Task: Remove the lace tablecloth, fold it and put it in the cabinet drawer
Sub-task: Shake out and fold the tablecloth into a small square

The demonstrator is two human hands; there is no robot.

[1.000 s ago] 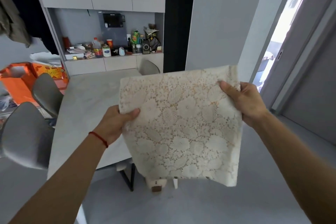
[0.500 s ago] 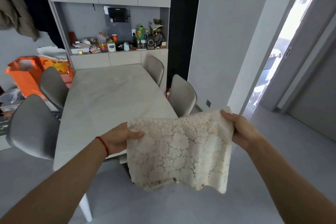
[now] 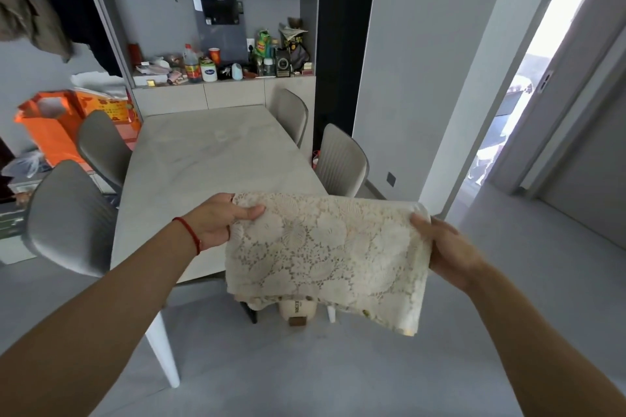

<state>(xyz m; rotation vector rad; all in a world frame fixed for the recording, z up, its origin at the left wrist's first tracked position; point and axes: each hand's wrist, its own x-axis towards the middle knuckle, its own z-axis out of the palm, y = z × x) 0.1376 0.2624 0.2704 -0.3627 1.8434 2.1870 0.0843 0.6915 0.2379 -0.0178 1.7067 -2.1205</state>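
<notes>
Cabinet (image 3: pixel 223 98) fills the upper centre of the frame, its drawer fronts shut beneath a cluttered shelf. Below it the table (image 3: pixel 216 159) lies bare, so the removal is done. Centre-right, the tablecloth (image 3: pixel 325 257) has dropped from a raised, hanging panel to a lower, flatter fold, suggesting another fold or the walk to the drawer comes next. Left hand (image 3: pixel 220 223) pinches its upper left corner; right hand (image 3: pixel 443 247) is closed on its right edge.
</notes>
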